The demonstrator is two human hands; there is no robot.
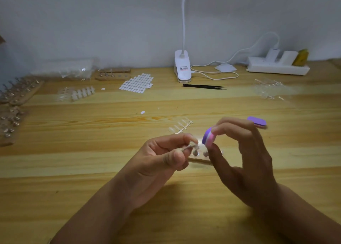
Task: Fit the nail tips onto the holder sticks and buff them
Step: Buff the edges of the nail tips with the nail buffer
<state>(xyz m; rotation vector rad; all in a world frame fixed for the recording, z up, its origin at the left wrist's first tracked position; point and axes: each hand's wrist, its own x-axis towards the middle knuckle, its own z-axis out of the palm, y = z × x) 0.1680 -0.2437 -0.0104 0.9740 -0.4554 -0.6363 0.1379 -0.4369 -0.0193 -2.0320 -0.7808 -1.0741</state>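
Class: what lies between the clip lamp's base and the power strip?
Head view: a looped white cable and a flat white sheet lie between lamp base and power strip.

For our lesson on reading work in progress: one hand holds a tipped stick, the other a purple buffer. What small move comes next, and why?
Probably close what looks like a small gap: the right hand should bring the buffer leftward onto the nail tip and stroke it. The left hand pinches the holder stick, tip pointing toward the buffer.
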